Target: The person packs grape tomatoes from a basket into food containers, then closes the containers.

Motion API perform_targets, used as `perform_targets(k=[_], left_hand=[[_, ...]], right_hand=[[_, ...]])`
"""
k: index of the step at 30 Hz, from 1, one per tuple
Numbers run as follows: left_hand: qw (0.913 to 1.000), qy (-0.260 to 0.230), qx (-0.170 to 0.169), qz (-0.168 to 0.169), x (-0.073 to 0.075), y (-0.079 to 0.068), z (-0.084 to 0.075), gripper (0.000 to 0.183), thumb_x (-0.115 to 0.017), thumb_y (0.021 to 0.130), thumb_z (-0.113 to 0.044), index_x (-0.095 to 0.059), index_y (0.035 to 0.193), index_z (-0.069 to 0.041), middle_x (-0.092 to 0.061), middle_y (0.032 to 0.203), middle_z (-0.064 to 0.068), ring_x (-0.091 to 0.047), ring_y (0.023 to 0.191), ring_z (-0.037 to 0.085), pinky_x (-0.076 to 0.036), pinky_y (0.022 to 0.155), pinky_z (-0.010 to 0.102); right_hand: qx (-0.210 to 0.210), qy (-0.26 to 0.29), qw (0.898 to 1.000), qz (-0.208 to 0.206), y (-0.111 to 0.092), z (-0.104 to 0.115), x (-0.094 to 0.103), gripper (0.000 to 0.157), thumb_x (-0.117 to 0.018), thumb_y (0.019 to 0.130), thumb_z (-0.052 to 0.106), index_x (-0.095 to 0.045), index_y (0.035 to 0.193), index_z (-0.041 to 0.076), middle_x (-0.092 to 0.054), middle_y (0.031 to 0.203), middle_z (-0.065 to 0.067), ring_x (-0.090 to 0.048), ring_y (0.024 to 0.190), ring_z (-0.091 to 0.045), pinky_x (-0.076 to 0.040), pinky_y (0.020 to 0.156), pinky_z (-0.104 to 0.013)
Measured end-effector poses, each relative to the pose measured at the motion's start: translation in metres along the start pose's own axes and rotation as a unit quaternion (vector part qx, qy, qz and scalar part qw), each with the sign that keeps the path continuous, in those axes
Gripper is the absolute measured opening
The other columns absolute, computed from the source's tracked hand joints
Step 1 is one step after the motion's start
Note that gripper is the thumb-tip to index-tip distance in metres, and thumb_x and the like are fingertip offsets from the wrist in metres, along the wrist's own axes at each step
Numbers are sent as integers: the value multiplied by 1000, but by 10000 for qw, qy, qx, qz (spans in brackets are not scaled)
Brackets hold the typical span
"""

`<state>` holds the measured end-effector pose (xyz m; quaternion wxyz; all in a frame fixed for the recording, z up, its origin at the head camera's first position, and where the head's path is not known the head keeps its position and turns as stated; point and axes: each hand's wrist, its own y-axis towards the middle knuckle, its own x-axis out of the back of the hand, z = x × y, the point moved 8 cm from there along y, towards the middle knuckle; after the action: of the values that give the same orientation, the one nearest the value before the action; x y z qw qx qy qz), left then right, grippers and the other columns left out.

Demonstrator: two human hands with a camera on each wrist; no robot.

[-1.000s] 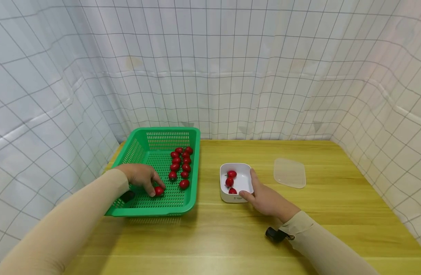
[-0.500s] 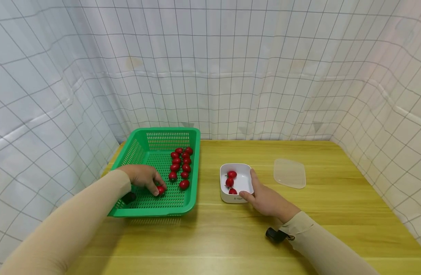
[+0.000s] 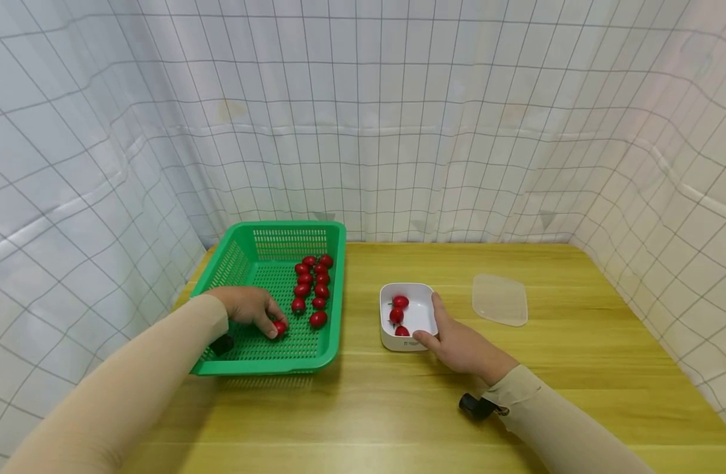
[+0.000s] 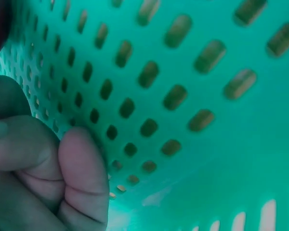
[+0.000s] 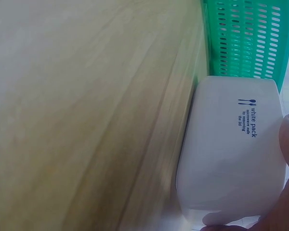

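Note:
Inside the green basket (image 3: 266, 366), my left hand (image 3: 250, 308) pinches a cherry tomato (image 3: 280, 328) between thumb and fingers, low over the basket floor. In the left wrist view, curled fingers (image 4: 82, 178) lie beside the slotted basket wall (image 4: 221, 125); a dark red edge shows at the upper left corner. Several more cherry tomatoes (image 3: 305, 279) lie in two rows along the basket's right side. My right hand (image 3: 466, 343) grips the right side of a white food container (image 3: 392, 342), thumb over its near rim. 3 cherry tomatoes (image 3: 396, 316) show in the container's left half.
A translucent lid (image 3: 499, 299) lies flat on the wooden table (image 3: 363, 408), right of the container. Gridded white curtains (image 3: 386, 178) enclose the table at the back and sides. Each wrist carries a small black camera (image 3: 476, 407).
My left hand has shifted slightly to the right with the cherry tomato, and its fingers have closed around it. The right hand and container stay in place.

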<state>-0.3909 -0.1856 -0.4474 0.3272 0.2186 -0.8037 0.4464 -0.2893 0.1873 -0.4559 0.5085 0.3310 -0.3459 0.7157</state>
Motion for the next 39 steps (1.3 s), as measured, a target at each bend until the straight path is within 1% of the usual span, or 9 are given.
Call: perform_targets(k=[3, 8, 12, 21, 25, 32, 39], left_hand=[[10000, 31, 23, -2, 0, 1, 1, 49, -81, 91, -42, -74, 135, -23, -59, 152, 14, -49, 142, 47, -44, 114, 63], [10000, 47, 74, -30, -1, 1, 1, 50, -81, 91, -44, -74, 135, -23, -61, 151, 12, -46, 145, 48, -40, 117, 65], [10000, 51, 24, -21, -2, 1, 1, 50, -81, 91, -42, -74, 135, -21, -62, 150, 13, -42, 147, 49, -36, 118, 67], [10000, 43, -30, -32, -2, 2, 0, 49, -81, 91, -41, -74, 135, -20, -63, 149, 11, -44, 146, 47, -37, 118, 65], [10000, 5, 15, -51, -2, 1, 2, 49, -82, 90, -42, -75, 134, -21, -62, 150, 12, -43, 146, 48, -37, 118, 66], [9999, 137, 40, -61, -2, 1, 3, 51, -81, 90, -44, -74, 136, -22, -61, 150, 13, -44, 146, 49, -38, 118, 66], [9999, 31, 108, -98, -2, 0, 3, 50, -82, 90, -43, -74, 135, -22, -61, 151, 12, -43, 147, 49, -37, 118, 66]], right_hand=[[-46, 27, 10000, 14, 0, -1, 0, 104, -52, 106, 59, 9, 168, 2, -38, 165, -28, -55, 141, -42, -43, 118, -57], [-6, 19, 10000, 3, 0, 0, 1, 103, -52, 107, 57, 9, 167, 1, -38, 165, -28, -55, 141, -43, -43, 118, -58], [49, 9, 10000, 28, 0, 1, 0, 102, -52, 107, 56, 9, 167, 0, -37, 165, -29, -54, 142, -43, -43, 118, -58], [155, 12, 9999, -36, 0, 0, 0, 101, -51, 108, 55, 8, 166, -2, -38, 164, -31, -58, 137, -42, -45, 116, -58], [170, 50, 9998, -23, 0, 0, -1, 101, -52, 108, 54, 8, 166, -3, -38, 163, -32, -58, 137, -42, -45, 116, -58], [128, 29, 9999, 7, 0, 1, -2, 101, -52, 108, 53, 10, 166, -2, -37, 164, -31, -58, 137, -41, -46, 116, -57], [121, 46, 9999, -20, -2, 4, -1, 101, -52, 108, 54, 8, 166, -2, -36, 164, -31, -57, 138, -41, -45, 116, -58]])
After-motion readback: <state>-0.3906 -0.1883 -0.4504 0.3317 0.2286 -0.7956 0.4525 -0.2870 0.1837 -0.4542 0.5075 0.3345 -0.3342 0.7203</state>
